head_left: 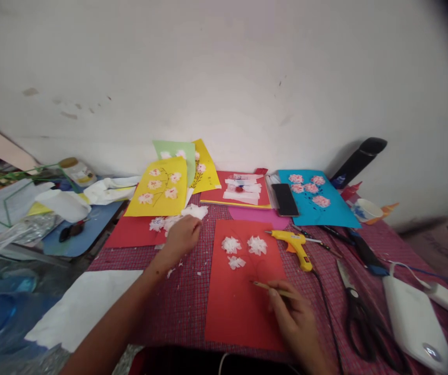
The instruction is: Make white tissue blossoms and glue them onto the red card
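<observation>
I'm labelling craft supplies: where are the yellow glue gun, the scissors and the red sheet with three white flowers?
Yellow glue gun (293,240): head view, on its body.
Scissors (354,294): head view, on the round pivot.
Red sheet (235,308): head view, on its bare lower half.

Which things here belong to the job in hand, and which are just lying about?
Job:
pencil or brush in right hand
red sheet beneath it
white flowers on it
white paper by left hand
glue gun, probably

Probably lying about:
phone
jar
white device
</observation>
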A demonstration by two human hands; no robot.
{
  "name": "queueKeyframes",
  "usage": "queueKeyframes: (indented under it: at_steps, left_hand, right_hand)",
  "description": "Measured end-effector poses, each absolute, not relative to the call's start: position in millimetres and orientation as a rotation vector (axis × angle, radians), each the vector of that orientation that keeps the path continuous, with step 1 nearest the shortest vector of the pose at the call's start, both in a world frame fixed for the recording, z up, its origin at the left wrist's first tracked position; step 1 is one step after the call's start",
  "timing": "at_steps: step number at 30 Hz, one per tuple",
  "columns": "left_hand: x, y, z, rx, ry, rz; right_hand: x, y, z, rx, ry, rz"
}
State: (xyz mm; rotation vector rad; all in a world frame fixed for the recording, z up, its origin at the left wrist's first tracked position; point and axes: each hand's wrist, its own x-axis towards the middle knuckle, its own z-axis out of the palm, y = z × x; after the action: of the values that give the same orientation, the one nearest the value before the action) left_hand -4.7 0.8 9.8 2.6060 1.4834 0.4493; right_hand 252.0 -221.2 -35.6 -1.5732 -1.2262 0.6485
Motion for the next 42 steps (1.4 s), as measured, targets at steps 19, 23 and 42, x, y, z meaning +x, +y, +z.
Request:
queueKeyframes:
  at_steps: [19,23,42]
  left_hand:
    - [-29.4,18.4,15.2,2.373,1.428,0.52]
    - [-35.0,10.0,15.5,1.96,1.366,0.622]
    - [-31.1,50.9,17.0,2.709,1.19,0.176]
  right_hand:
    - [253.4,-221.4,-38.5,-1.548,-1.249,0.572]
    - [253.0,-222.3,-39.7,-1.545,-1.235,0.572]
    - [250.7,-219.0,-28.1,-1.569,-1.187,0.641]
